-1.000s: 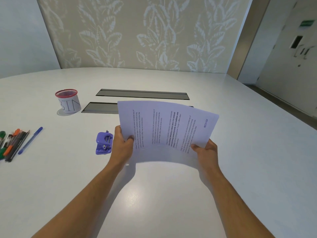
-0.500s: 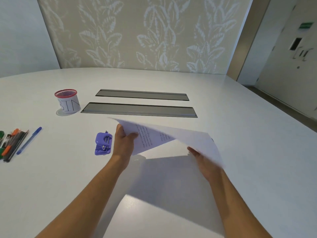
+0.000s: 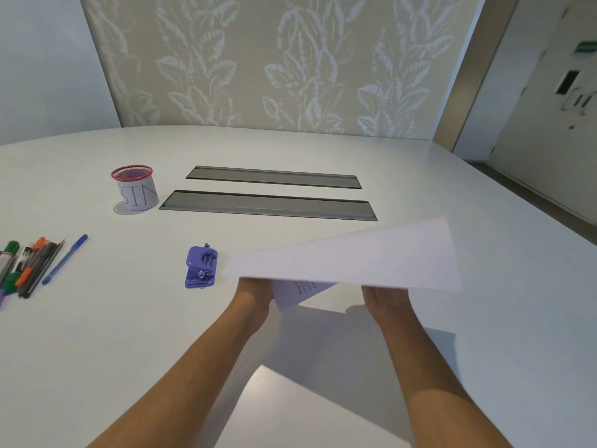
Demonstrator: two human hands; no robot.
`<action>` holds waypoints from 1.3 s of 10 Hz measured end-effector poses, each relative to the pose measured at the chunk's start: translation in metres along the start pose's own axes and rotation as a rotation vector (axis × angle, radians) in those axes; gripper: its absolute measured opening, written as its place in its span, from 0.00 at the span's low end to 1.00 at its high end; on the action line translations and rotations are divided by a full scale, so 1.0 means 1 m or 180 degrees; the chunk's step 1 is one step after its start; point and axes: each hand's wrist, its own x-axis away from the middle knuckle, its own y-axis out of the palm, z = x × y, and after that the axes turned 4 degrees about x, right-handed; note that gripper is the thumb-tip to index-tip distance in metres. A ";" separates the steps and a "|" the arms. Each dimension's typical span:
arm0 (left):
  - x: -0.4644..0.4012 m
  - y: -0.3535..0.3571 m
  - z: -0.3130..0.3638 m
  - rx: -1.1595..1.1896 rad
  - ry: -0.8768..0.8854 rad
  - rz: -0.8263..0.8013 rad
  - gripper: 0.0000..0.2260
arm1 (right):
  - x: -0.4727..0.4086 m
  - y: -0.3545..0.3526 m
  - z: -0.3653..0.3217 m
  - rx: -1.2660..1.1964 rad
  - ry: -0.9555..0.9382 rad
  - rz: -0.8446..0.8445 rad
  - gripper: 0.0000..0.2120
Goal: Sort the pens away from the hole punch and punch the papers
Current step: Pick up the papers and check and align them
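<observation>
Here, in the head view, both hands hold the papers above the white table, the sheets tipped nearly flat so their blank side faces up and a printed corner hangs below. The left hand grips the near left edge, though its fingers are hidden under the sheets; the right hand holds the near right edge, its fingers likewise covered. Just left of the left hand sits the purple hole punch, apart from the papers. Well to the left lie the pens in a loose bunch. Beyond them stands a red-rimmed cup marked BIN.
</observation>
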 end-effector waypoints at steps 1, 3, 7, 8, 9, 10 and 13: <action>0.000 0.000 0.002 -0.0194 0.0029 -0.0087 0.13 | -0.017 0.018 -0.044 -0.1915 0.1888 -0.0299 0.12; 0.001 -0.017 0.015 -0.0221 0.0551 0.0017 0.28 | -0.051 0.024 -0.067 -0.1210 0.2078 -0.0337 0.14; -0.010 -0.003 0.080 -0.1325 0.1469 -0.0440 0.26 | -0.081 0.033 -0.089 -0.0292 0.1551 -0.1186 0.16; -0.013 0.012 0.093 -0.1100 0.1517 -0.0578 0.16 | -0.086 0.044 -0.100 -0.0175 0.1429 -0.1391 0.14; -0.013 0.017 0.095 -0.1046 0.1715 -0.0453 0.11 | -0.088 0.051 -0.105 -0.0292 0.1416 -0.1322 0.14; -0.013 0.016 0.082 -0.1266 0.1992 -0.0230 0.11 | -0.077 0.057 -0.100 -0.0218 0.1422 -0.1225 0.12; -0.011 0.010 0.058 -0.1597 0.2103 0.0042 0.07 | -0.051 0.062 -0.088 0.0242 0.1607 -0.1199 0.11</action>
